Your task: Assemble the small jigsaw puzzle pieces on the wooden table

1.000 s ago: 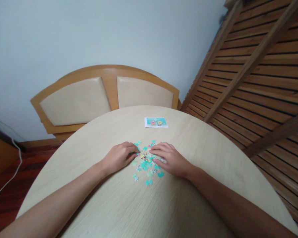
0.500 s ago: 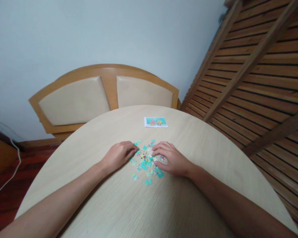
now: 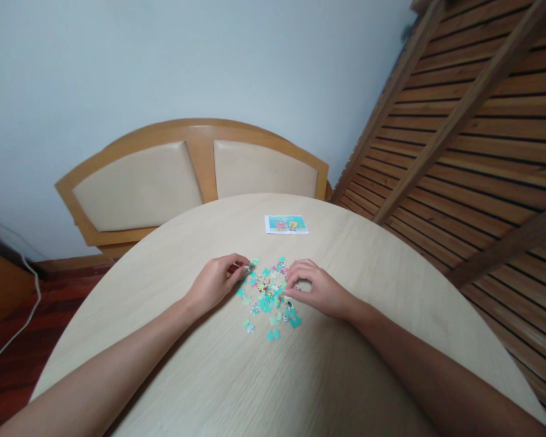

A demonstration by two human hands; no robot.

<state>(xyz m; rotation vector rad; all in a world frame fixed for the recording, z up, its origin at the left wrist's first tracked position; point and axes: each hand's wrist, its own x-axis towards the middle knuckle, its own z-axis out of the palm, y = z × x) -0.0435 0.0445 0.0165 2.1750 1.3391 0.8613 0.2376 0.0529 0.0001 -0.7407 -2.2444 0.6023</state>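
- A loose heap of small turquoise-and-yellow cardboard puzzle pieces point(image 3: 267, 292) lies around the middle of the round pale-wood table point(image 3: 236, 376), with a few strays on the side nearer me.
- My left hand point(image 3: 216, 283) rests at the heap's left edge, thumb and forefinger drawn narrow at a piece there. I cannot tell whether they have hold of it.
- My right hand point(image 3: 318, 290) sits at the heap's right edge, fingers curled, tips down on the pieces. Whether it grips one is hidden.
- A small printed picture card point(image 3: 286, 224) lies beyond the heap, near the table's far edge and well apart from both hands.
- Behind the table stands a curved wooden seat back with two cream cushions point(image 3: 186, 176). A brown slatted wooden panel point(image 3: 482, 121) leans on the right.
- Risk, as I judge it: the pieces overlap, so a pinch could lift two at once or flick neighbours away. A sweeping wrist or forearm could drag the strays toward the near edge.
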